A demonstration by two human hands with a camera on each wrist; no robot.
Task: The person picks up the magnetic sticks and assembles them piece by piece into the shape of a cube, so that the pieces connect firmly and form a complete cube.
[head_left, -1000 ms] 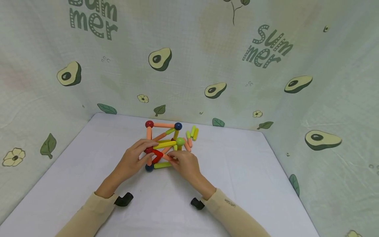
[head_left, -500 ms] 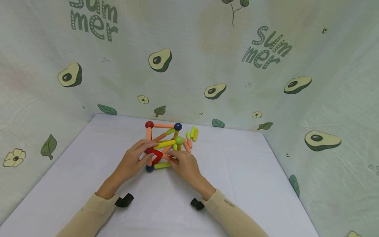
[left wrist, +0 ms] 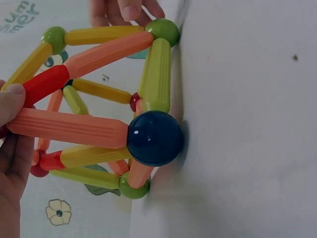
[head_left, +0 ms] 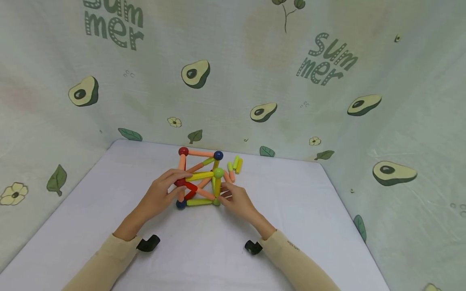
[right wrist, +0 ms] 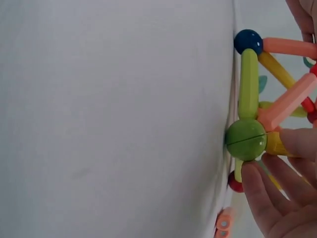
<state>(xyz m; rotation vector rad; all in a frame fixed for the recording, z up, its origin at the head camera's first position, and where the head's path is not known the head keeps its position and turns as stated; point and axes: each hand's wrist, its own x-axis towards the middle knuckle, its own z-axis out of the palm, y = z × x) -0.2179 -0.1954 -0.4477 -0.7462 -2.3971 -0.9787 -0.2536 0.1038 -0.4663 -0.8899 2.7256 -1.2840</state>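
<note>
A frame of coloured building rods and balls stands on the table. My left hand [head_left: 158, 198] grips its front upper-left corner, thumb and fingers around a red ball [head_left: 180, 182]. In the left wrist view the hand mostly hides that ball. From this corner a red-and-salmon diagonal [head_left: 202, 191] slopes down to a green ball [head_left: 216, 201] at the lower right. Beside that ball is my right hand [head_left: 238, 202], its fingers loosely spread and its thumb tip by the foot of the yellow upright rod [head_left: 217, 187]. A dark blue ball [left wrist: 155, 138] forms the lower-left corner.
Several loose rods [head_left: 236, 165] in yellow, lime and salmon lie behind the frame to the right. A printed cloth [head_left: 233, 81] hangs behind the white table [head_left: 291, 210]. Small black devices [head_left: 148, 243] are worn at both wrists.
My right hand has let go of the salmon rod and moved right, beside the lower green ball. The diagonal now meets that ball. My left hand keeps its hold, shifted slightly left with the frame.
</note>
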